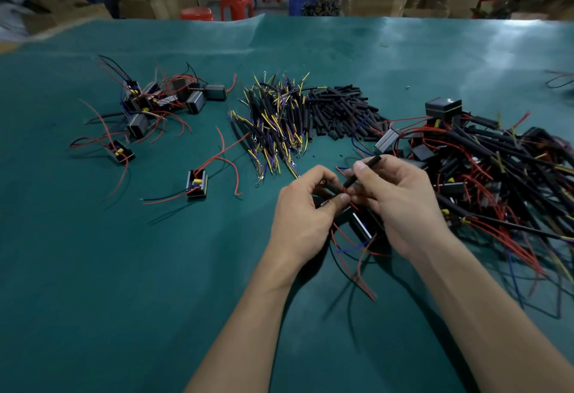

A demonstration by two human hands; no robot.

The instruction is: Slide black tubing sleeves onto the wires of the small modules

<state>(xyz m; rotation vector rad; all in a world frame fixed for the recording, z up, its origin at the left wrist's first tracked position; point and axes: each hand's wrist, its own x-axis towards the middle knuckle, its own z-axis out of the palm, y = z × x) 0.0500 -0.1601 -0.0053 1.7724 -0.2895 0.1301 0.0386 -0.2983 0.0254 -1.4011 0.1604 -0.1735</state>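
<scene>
Black tubing sleeve (pixel 363 172) sat pinched between the thumb and fingers of my right hand (pixel 394 203), its long axis running from about seven o'clock up to one o'clock, the lower mouth aimed at the red wire (pixel 345 189) that my left hand (pixel 310 206) nipped between thumb and forefinger. Sleeve mouth and wire tip looked to be touching or just apart; I could not tell whether the wire had entered. My right hand was the nearer to the sleeve, carrying it, and I judged the coming move a push along that axis toward seven o'clock. Under both hands lay the small module (pixel 360 224), its loose red, blue and black leads trailing toward six o'clock. Spare sleeves (pixel 338 109) were heaped at twelve o'clock, with yellow-and-blue leads (pixel 273 122) just beside them at eleven, bare modules (pixel 161 103) well apart at ten, and a tangle of sleeved modules (pixel 484 162) at two to three o'clock. Everything rested on a green mat (pixel 124 268); beyond it stood cardboard boxes (pixel 372 1) and red stools (pixel 236 4).
</scene>
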